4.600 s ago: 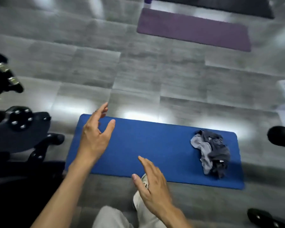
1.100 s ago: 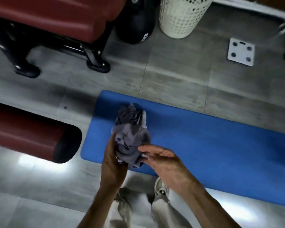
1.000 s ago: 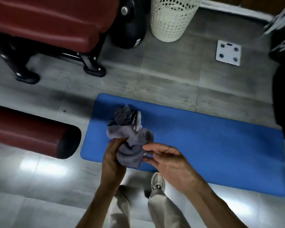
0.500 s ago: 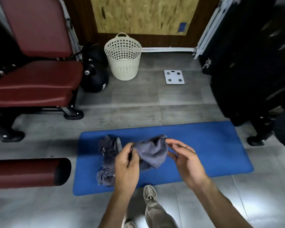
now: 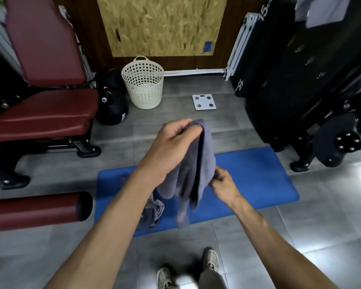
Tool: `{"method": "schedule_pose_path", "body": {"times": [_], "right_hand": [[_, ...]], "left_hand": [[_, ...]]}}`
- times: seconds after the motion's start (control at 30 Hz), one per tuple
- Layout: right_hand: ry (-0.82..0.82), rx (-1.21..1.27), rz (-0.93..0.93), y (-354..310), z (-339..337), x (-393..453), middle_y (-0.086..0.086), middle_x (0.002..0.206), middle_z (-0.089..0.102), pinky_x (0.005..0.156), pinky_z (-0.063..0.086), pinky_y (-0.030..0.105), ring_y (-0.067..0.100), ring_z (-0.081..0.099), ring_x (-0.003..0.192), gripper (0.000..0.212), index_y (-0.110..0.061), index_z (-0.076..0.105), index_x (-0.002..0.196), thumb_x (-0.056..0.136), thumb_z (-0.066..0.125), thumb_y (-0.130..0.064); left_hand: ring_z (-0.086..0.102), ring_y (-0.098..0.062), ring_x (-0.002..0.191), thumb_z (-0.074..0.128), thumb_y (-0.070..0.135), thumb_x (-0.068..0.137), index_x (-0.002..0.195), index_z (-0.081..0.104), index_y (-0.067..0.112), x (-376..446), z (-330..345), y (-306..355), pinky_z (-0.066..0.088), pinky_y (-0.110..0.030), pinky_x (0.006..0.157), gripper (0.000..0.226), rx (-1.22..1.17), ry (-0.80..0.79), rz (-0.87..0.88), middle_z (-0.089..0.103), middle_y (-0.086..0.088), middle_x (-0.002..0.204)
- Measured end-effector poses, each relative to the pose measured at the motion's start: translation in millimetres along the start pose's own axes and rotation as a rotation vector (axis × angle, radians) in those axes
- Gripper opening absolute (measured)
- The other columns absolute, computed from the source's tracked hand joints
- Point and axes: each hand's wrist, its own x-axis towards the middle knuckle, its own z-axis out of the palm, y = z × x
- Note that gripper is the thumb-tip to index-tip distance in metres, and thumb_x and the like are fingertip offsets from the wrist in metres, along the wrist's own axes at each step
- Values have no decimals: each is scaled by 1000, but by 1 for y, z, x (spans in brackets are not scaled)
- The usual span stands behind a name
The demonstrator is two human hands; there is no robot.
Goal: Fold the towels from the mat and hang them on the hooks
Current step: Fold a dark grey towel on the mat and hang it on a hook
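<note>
So the left hand (image 5: 171, 147) is up high, fingers curled tight around the top edge of a grey towel (image 5: 198, 174), which hangs down in loose folds over the blue mat (image 5: 254, 176). The right hand (image 5: 222, 182) is lower, at the towel's right edge, fingers curled in and pinching the cloth there. The towel is fully off the floor, its bottom end dangling in front of the near edge of the mat.

A 2nd towel (image 5: 152, 211), darker grey and crumpled, lies on the left part of the mat, partly hidden behind the left forearm. Can't tell how it's bunched beyond that.

The mat lies flat on the grey tiled floor (image 5: 331, 230), running left to right. Down at the bottom you can see the person's 2 shoes (image 5: 211, 260) just short of the mat.

Around it: a dark red padded bench (image 5: 44, 113) on a black frame at the left, with a red roller pad (image 5: 35, 209) sticking in from the left edge, nearer the camera. A cream laundry basket (image 5: 144, 84) with holes in its wall stands upright by the back wall, next to a black round weight (image 5: 113, 109). A white bathroom scale (image 5: 204, 102) sits on the floor right of the basket, well apart from the mat. Black gym machine (image 5: 300, 80) fills the right side. An OSB board (image 5: 163, 26) is on the wall behind the basket.
</note>
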Motion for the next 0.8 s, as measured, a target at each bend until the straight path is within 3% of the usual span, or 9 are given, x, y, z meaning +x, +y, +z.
{"method": "schedule_pose_path", "body": {"times": [0.1,0.17,0.23,0.33,0.43,0.5,0.6,0.73,0.8], "right_hand": [[9,137,-12,-5,-22,-10,1,80,68,65,49,20,5,62,71,14,-6,66,95,96,54,-1],[55,271,27,-10,-43,-15,4,95,73,77,52,24,9,67,88,17,-6,67,104,100,53,-13],[77,374,71,-18,-66,-22,11,102,73,83,54,33,18,68,94,24,-5,68,108,100,52,-21],[65,585,120,-24,-102,-33,15,102,72,82,57,33,22,70,91,32,-3,66,113,101,49,-27],[75,762,199,-23,-136,-43,13,106,72,85,57,34,23,70,96,36,-6,66,113,100,47,-35],[106,849,289,-18,-162,-47,12,112,71,92,54,37,22,69,104,45,-9,66,116,98,46,-45],[123,1030,362,-9,-205,-50,9,107,71,77,57,28,19,71,91,47,-11,65,113,100,39,-48],[119,1165,361,4,-262,-57,8,98,66,68,52,28,19,65,81,39,-11,63,114,98,43,-41],[88,1211,336,6,-290,-63,5,93,64,70,49,27,17,63,78,30,-13,66,108,96,49,-34]], "left_hand": [[60,-12,87,59,36,86,94,59,11,10,5,-4,48,-41,80,26,2,218,-69,65,-7,92],[57,-8,102,66,35,81,107,52,25,11,10,-20,47,-34,89,31,118,340,-63,60,3,111],[47,-8,117,72,37,76,121,42,35,7,18,-45,41,-30,99,54,220,426,-46,47,7,129],[43,-12,125,72,48,69,125,41,38,-8,55,-88,39,-39,106,65,280,477,-119,44,9,133],[47,-12,122,73,43,75,119,47,34,-32,114,-120,40,-41,105,52,278,435,-189,49,12,127],[55,-8,106,73,35,79,103,57,27,-49,159,-124,45,-38,97,30,175,396,-161,59,10,109],[58,-9,76,67,36,76,79,58,17,-69,225,-119,46,-24,75,21,54,303,-56,62,3,77],[66,-10,91,77,35,66,99,63,24,-64,308,-124,52,-25,82,37,19,52,-160,70,8,96],[66,-5,94,77,36,67,104,64,34,-54,343,-122,52,-23,81,39,44,69,-175,71,11,101]]}}
